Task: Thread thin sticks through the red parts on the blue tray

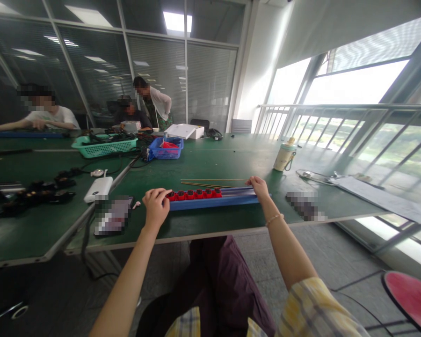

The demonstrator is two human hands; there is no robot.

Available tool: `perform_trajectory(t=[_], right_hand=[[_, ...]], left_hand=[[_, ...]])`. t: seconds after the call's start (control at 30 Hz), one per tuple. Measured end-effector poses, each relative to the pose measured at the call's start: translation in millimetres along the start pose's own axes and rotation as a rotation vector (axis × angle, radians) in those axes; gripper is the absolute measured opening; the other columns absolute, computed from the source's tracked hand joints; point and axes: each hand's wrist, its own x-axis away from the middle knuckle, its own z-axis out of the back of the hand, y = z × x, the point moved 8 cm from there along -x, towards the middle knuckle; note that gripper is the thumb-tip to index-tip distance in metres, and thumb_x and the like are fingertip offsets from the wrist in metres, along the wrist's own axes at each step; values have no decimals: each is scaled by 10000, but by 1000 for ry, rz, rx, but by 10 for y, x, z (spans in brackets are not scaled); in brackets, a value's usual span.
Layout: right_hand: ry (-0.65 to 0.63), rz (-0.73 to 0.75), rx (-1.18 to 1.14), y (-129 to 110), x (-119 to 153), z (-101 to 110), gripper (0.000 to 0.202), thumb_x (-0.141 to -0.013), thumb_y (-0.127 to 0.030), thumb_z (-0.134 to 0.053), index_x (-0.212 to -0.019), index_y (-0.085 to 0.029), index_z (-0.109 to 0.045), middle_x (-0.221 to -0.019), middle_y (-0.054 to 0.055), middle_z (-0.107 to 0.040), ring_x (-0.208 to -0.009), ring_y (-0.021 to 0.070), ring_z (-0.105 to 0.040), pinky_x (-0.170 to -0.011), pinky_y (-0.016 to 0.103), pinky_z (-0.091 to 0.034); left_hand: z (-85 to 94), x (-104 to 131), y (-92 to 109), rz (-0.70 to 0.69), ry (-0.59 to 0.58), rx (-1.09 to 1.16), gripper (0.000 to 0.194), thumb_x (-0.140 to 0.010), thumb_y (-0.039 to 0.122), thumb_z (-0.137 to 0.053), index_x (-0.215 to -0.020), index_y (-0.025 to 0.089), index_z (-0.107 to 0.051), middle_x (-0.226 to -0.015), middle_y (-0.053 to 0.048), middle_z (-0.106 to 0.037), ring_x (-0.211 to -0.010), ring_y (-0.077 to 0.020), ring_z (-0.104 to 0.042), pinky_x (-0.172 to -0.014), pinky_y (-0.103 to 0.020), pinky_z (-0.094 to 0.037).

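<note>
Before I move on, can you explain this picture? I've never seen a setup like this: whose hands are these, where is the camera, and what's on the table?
There is no machine here: one person works with two bare hands, and the single picture comes from a camera on their head, looking forward and down.

The left hand is at the left end of a long blue tray, by a row of red pieces with dark centres. The right hand is at its right end. How firmly either grips, I can't tell.

Behind the tray lie thin gold-coloured rods. The green table also holds a drink bottle, a green basket and a blue basket. Other people are beyond.
</note>
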Motion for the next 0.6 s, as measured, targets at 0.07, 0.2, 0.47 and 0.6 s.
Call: perform_trajectory(t=[0.07,0.2,0.47,0.6], right_hand=[[-17,-3,102,6,4,-26,400,-875,-521,-457,-689,-200,-605,-769,79,-730,-764,193,-639,-779,284,-486],[-48,-2,304,26,18,-57,366,-906,-444,-438,-740,-204,-658,-836,58,-748,-814,195,-645,-776,270,-465],[16,-7,521,-44,101,-16,373,-941,-441,-445,-804,-209,-703,-869,57,-744,-787,197,-619,-677,268,-384],[17,-20,612,-75,156,-36,345,-923,-487,-513,-836,-219,-711,-877,55,-737,-779,196,-611,-641,267,-353]], left_hand=[[2,1,2,-3,-1,2,351,-864,133,-483,-1037,267,-757,-1070,-71,-688,-1087,-278,-517,-934,-451,-378],[0,3,1,-6,-2,1,351,-865,126,-485,-1041,268,-754,-1070,-67,-689,-1083,-277,-517,-931,-446,-377],[-8,9,-8,-9,6,0,354,-867,131,-484,-1048,271,-755,-1069,-61,-691,-1087,-278,-521,-930,-443,-377],[-8,4,-6,-2,-7,3,356,-866,138,-482,-1050,272,-755,-1069,-67,-690,-1089,-281,-519,-930,-449,-378]])
